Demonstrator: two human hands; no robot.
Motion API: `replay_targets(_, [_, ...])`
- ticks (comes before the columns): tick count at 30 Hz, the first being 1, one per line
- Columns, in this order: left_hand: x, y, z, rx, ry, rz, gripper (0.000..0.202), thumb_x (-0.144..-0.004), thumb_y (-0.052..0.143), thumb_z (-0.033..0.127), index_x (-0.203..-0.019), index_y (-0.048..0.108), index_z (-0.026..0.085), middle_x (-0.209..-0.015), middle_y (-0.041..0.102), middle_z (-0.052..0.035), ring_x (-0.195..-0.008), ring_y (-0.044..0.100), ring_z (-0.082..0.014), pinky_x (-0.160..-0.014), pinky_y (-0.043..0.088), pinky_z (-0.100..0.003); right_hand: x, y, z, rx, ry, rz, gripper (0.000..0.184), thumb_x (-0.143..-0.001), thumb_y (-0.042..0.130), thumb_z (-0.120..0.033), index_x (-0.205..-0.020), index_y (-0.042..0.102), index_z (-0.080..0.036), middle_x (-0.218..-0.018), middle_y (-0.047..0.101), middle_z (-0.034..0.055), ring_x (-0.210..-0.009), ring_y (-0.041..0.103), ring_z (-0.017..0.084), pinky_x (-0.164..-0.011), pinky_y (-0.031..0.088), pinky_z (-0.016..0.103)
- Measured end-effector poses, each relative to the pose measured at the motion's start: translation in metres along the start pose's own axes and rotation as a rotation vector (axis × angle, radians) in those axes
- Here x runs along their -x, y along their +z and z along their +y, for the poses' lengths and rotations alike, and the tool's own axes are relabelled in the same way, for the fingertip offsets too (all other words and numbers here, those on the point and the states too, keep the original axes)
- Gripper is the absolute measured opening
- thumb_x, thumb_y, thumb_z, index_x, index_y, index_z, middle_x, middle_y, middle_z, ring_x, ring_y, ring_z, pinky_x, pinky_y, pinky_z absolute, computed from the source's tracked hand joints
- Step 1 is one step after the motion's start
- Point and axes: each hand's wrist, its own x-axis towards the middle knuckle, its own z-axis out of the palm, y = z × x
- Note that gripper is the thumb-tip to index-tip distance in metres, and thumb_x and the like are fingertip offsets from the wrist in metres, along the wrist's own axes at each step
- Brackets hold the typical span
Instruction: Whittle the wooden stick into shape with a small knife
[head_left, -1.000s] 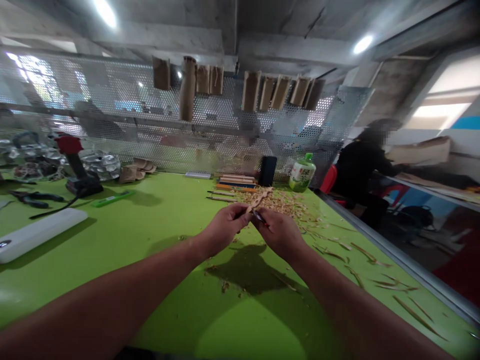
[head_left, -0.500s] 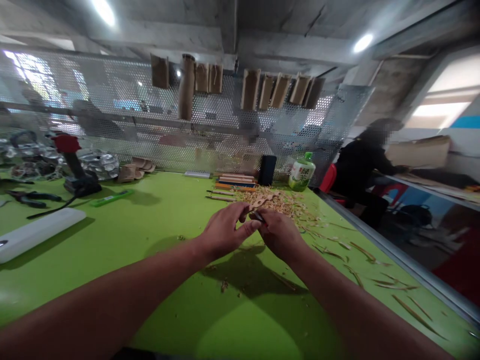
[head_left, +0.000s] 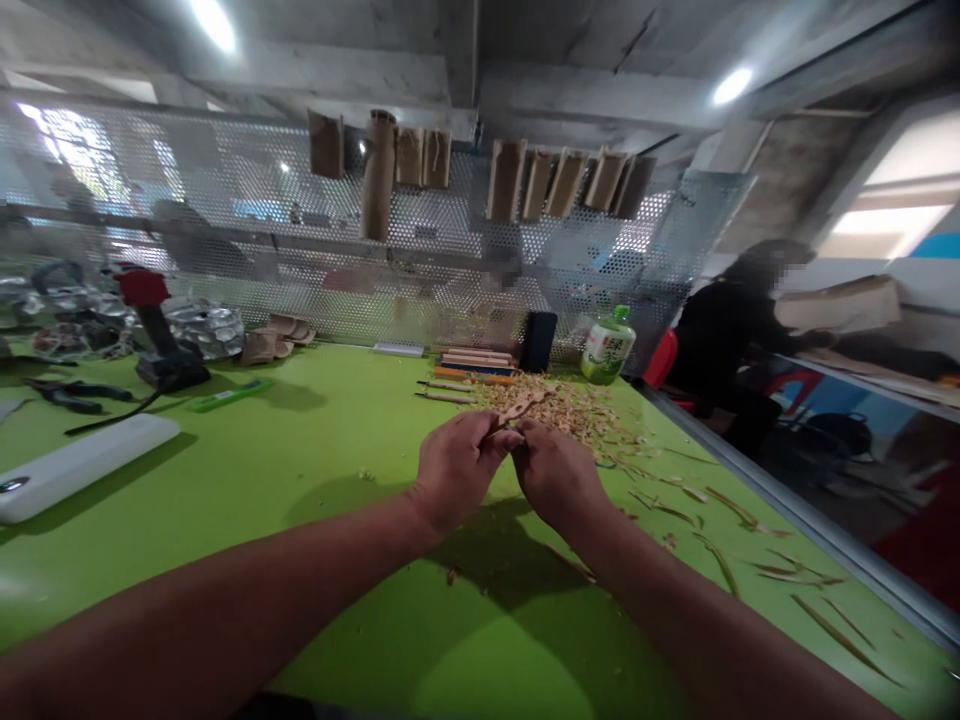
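My left hand (head_left: 459,470) is closed, its thumb and fingers pinching a pale carved wooden piece (head_left: 526,405) with a wavy outline and small holes. The piece slants up to the right beyond my fingertips. Against it, my right hand (head_left: 561,475) is closed around a small carving knife, which is nearly all hidden in the fist at this moment. The two hands touch or almost touch at thumb and fingers, held above the green table (head_left: 300,590). A heap of wood shavings (head_left: 577,405) lies just behind them.
Thin pencil-like tools (head_left: 446,397) and stacked boxes (head_left: 476,362) lie behind my hands, near a black block (head_left: 538,342) and a green-capped bottle (head_left: 608,346). Leftward are a cordless drill (head_left: 157,330), pliers (head_left: 79,393) and a white bar (head_left: 90,465). A person (head_left: 731,340) sits at right.
My left hand has turned, its thumb now bent in close to the right fingers. The knife's metal, visible between the hands before, is now covered. The view has shifted slightly.
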Motion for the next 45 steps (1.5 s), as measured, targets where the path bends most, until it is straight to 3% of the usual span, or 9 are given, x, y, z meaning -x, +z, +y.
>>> replay_targets(19, [0.001, -0.002, 0.015, 0.233, -0.234, -0.02, 0.034, -0.092, 0.045, 0.044, -0.08, 0.061, 0.017, -0.069, 0.054, 0.0008, -0.062, 0.043, -0.0113, -0.055, 0.027, -0.024, -0.005, -0.004, -0.007, 0.182, 0.051, 0.089, 0.025, -0.097, 0.037, -0.032, -0.095, 0.058, -0.018, -0.085, 0.069, 0.008, -0.07, 0.063, 0.018, -0.057, 0.028, 0.029])
replay_targets(23, [0.001, 0.002, 0.015, 0.353, -0.253, -0.062, 0.026, -0.093, 0.042, 0.033, -0.077, 0.054, 0.016, -0.068, 0.05, 0.0008, -0.062, 0.041, -0.0107, -0.054, 0.028, -0.023, -0.008, -0.005, -0.006, 0.18, 0.074, 0.063, 0.017, -0.094, 0.041, -0.025, -0.093, 0.057, -0.019, -0.087, 0.069, 0.0069, -0.069, 0.061, 0.017, -0.055, 0.025, 0.029])
replay_targets(26, [0.001, 0.004, 0.013, 0.482, -0.382, -0.113, 0.019, -0.09, 0.044, 0.026, -0.074, 0.05, 0.017, -0.065, 0.045, 0.0023, -0.057, 0.038, -0.0091, -0.05, 0.028, -0.021, -0.01, -0.003, -0.002, 0.154, 0.091, 0.078, 0.016, -0.094, 0.042, -0.025, -0.093, 0.057, -0.02, -0.086, 0.069, 0.0071, -0.067, 0.06, 0.018, -0.054, 0.022, 0.029])
replay_targets(30, [-0.003, -0.002, 0.013, 0.787, -0.639, -0.183, 0.017, -0.089, 0.046, 0.034, -0.084, 0.05, 0.019, -0.061, 0.038, 0.0062, -0.045, 0.03, -0.006, -0.041, 0.025, -0.019, -0.012, -0.001, 0.006, 0.027, 0.13, 0.175, 0.021, -0.094, 0.042, -0.034, -0.098, 0.058, -0.021, -0.082, 0.069, 0.0059, -0.064, 0.058, 0.018, -0.054, 0.021, 0.029])
replay_targets(33, [-0.008, -0.011, 0.015, 0.89, -0.615, -0.183, 0.012, -0.087, 0.048, 0.027, -0.093, 0.053, 0.018, -0.066, 0.042, 0.0057, -0.044, 0.034, -0.0052, -0.04, 0.03, -0.018, -0.013, 0.0, 0.012, -0.122, 0.14, 0.199, 0.026, -0.092, 0.044, -0.041, -0.1, 0.056, -0.02, -0.081, 0.067, 0.005, -0.065, 0.057, 0.018, -0.055, 0.024, 0.027])
replay_targets(36, [-0.01, -0.015, 0.013, 0.92, -0.589, -0.223, 0.011, -0.086, 0.05, 0.026, -0.092, 0.054, 0.018, -0.067, 0.045, 0.0054, -0.045, 0.037, -0.005, -0.04, 0.032, -0.018, -0.014, 0.003, 0.018, -0.221, 0.133, 0.142, 0.022, -0.088, 0.049, -0.036, -0.102, 0.054, -0.02, -0.082, 0.066, 0.0041, -0.066, 0.057, 0.019, -0.057, 0.03, 0.027])
replay_targets(42, [-0.011, -0.01, 0.003, 0.907, -0.522, -0.259, 0.011, -0.084, 0.053, 0.027, -0.086, 0.055, 0.016, -0.065, 0.049, 0.004, -0.05, 0.046, -0.0059, -0.047, 0.037, -0.018, -0.015, 0.009, 0.028, -0.562, -0.132, 0.152, 0.028, -0.094, 0.041, -0.041, -0.101, 0.057, -0.019, -0.092, 0.065, 0.0053, -0.082, 0.06, 0.018, -0.072, 0.042, 0.027])
replay_targets(45, [-0.012, -0.009, 0.002, 0.932, -0.535, -0.256, 0.013, -0.086, 0.051, 0.027, -0.079, 0.052, 0.016, -0.061, 0.047, 0.005, -0.045, 0.044, -0.0051, -0.042, 0.035, -0.018, -0.012, 0.006, 0.028, -0.61, -0.169, 0.147, 0.031, -0.094, 0.042, -0.042, -0.107, 0.056, -0.019, -0.097, 0.065, 0.0061, -0.086, 0.06, 0.018, -0.075, 0.043, 0.028])
